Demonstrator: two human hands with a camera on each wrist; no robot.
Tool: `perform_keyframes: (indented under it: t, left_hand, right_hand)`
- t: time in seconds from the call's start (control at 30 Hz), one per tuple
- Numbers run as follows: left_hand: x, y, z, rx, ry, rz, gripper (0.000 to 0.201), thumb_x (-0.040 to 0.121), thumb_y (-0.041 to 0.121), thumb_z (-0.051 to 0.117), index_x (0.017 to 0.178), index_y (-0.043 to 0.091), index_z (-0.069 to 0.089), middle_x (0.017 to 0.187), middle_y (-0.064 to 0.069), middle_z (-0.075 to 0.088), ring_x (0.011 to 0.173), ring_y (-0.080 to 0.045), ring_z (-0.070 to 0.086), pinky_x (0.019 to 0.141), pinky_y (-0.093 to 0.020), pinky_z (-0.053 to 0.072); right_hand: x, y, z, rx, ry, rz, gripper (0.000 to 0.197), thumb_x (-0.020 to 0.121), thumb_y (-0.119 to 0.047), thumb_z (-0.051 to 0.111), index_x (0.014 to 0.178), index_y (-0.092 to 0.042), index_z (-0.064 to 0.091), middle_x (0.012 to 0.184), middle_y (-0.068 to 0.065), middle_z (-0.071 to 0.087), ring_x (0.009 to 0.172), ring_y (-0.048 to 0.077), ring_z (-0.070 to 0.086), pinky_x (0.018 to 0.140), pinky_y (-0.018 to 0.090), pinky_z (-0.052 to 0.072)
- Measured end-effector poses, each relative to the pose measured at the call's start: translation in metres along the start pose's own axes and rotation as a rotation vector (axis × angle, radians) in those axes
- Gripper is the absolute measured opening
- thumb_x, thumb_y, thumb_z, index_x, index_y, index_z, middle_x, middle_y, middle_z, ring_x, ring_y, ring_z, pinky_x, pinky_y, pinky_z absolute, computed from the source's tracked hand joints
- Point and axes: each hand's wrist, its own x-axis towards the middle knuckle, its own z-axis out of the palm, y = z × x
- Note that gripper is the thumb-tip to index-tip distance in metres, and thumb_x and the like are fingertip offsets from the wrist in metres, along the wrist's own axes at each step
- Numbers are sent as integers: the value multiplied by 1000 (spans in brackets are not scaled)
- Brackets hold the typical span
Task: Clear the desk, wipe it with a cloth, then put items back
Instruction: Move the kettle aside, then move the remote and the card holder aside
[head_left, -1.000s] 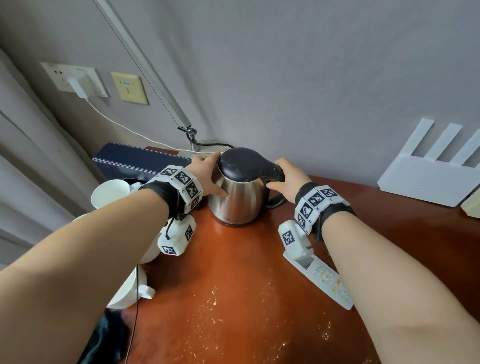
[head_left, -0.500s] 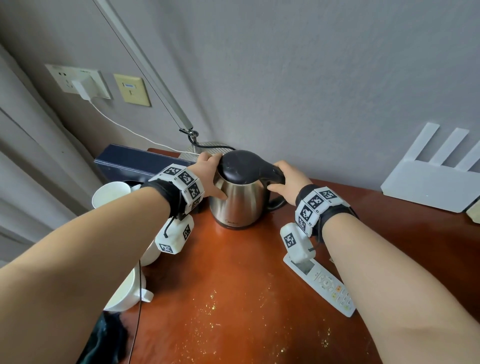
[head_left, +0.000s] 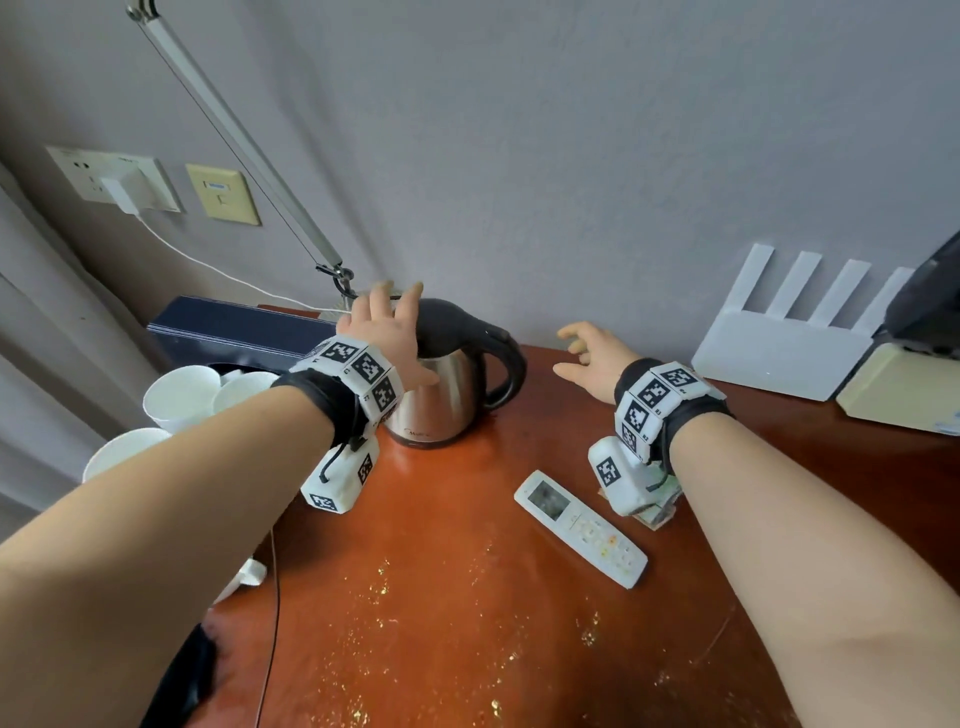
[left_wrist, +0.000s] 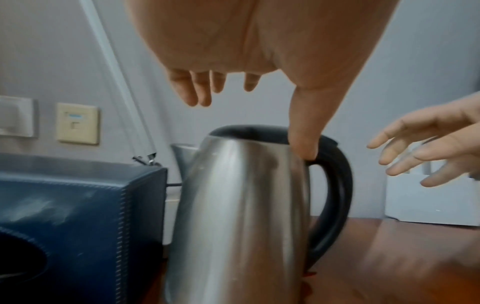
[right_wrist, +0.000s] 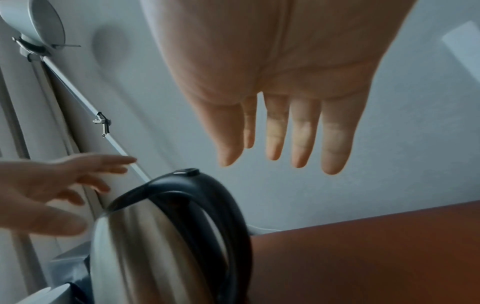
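Observation:
A steel kettle (head_left: 447, 395) with a black lid and handle stands upright at the back of the red-brown desk (head_left: 467, 597). My left hand (head_left: 387, 332) hovers over its left side with fingers straight and spread. The thumb (left_wrist: 303, 133) lies near the lid's edge, and I cannot tell whether it touches. My right hand (head_left: 582, 353) is off to the right of the handle (head_left: 511, 374), open and holding nothing. In the wrist views both palms are bare above the kettle (left_wrist: 241, 205) (right_wrist: 145, 257).
A white remote (head_left: 579, 527) lies on the desk under my right forearm. A navy tissue box (head_left: 234, 327) and white cups (head_left: 182, 395) stand to the left. A white router (head_left: 789, 332) and a beige device (head_left: 898, 395) sit back right. A lamp arm (head_left: 249, 150) slants up behind the kettle.
Both hands gripped the kettle's sides before; now they have let go and opened. The right hand has moved off to the right. The kettle stands on the desk.

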Motion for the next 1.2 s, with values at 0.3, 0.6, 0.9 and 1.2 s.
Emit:
perform_keyframes:
  t: [0.3,0.6,0.9,1.2]
  left_hand:
    - [-41,106,41,54,-252,407,65,84,38,62,142,28,34,148,3,25,132,-21,30,107,-35,36]
    - [-71,178,131,351,-557,542,72,83,37,66,144,32,28,145,4,32,132,-22,30,107,-38,32]
    - [-74,184,132,483,-521,517,64,82,34,66,138,31,35,139,1,40,129,-21,39,105,-38,30]
    - [-77,99,103,512,-520,413,66,83,32,66,139,37,32,140,4,38,130,-20,37,106,-38,32]
  right_hand:
    - [-48,90,-6,-248,-131,150,56,87,-30,61,137,-22,38,139,8,39,121,25,49,102,34,40]
    - [-58,151,33,-287,-345,144,102,75,-39,73,148,-34,2,151,10,22,135,30,32,108,45,35]
    - [-58,162,32,-242,-254,61,86,82,-28,64,147,-29,8,146,9,30,123,27,47,98,40,43]
    - [-52,106,47,-271,-228,-74,66,80,-28,69,133,-20,31,128,6,46,111,23,51,91,38,48]
